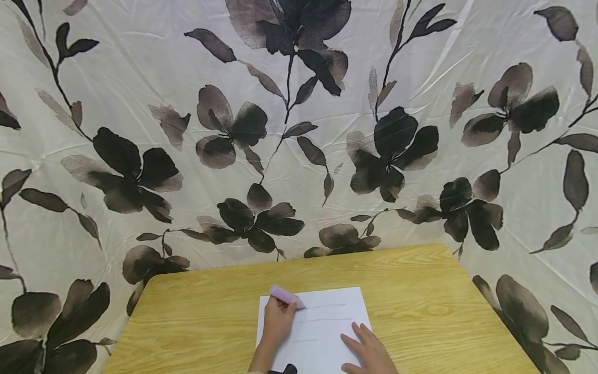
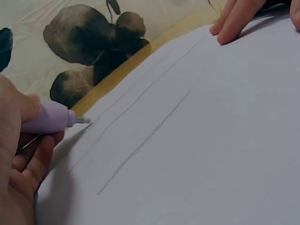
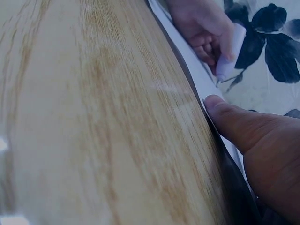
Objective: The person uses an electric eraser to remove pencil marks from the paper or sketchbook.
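Note:
My left hand (image 1: 279, 323) grips a light purple electric eraser (image 1: 286, 296), a thick barrel with a narrow pale tip. In the left wrist view the tip of the eraser (image 2: 83, 120) is right at the left end of the farthest pencil line on a white sheet of paper (image 2: 225, 140). Three roughly parallel pencil lines show on the sheet; the farthest looks faintest, the nearest is shortest. My right hand (image 1: 369, 349) rests on the right side of the paper with its fingers spread. Its thumb (image 3: 225, 112) lies by the paper's near edge in the right wrist view.
The paper lies on a yellow wood-grain table (image 1: 434, 311). A cloth with dark flowers (image 1: 327, 130) hangs behind and around the table. A small black object (image 1: 289, 369) shows at the bottom edge by the left wrist.

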Demonstrator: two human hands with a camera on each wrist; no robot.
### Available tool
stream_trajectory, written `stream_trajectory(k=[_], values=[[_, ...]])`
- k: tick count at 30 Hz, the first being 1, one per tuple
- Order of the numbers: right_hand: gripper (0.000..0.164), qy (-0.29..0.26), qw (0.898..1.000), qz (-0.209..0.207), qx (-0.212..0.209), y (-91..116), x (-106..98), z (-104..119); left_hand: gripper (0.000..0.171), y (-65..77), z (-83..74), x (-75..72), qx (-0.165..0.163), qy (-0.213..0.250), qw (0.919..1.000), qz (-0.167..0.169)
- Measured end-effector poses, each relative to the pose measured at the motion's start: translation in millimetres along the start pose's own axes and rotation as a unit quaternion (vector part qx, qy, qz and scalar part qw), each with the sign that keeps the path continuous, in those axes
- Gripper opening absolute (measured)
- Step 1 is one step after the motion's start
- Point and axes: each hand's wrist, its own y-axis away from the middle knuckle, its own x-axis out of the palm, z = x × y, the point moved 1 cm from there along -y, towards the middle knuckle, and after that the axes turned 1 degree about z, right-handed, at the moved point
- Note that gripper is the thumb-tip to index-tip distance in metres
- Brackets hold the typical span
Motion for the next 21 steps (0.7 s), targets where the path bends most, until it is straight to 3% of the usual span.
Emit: stream_trajectory(k=[4,9,16,21], values=[[0.064,-0.008,1.0,0.007,0.005,0.1,1.1,-0.9,0.024,0.7,-1.0,-1.0,-0.002,0.005,0.9999,-0.013],[0.064,-0.001,1.0,-0.001,0.002,0.4,1.4,-1.3,0.026,-0.4,0.6,0.9,-0.007,-0.006,0.9994,0.033],[0.063,0.005,1.0,-0.02,-0.008,0.8,2.2,-0.5,0.025,-2.3,3.3,-3.2,-0.01,0.005,0.9999,-0.006],[0.062,0.009,0.999,-0.041,-0.015,2.6,4.2,-0.7,0.023,0.7,2.7,-1.6,0.005,-0.017,0.9991,0.039]])
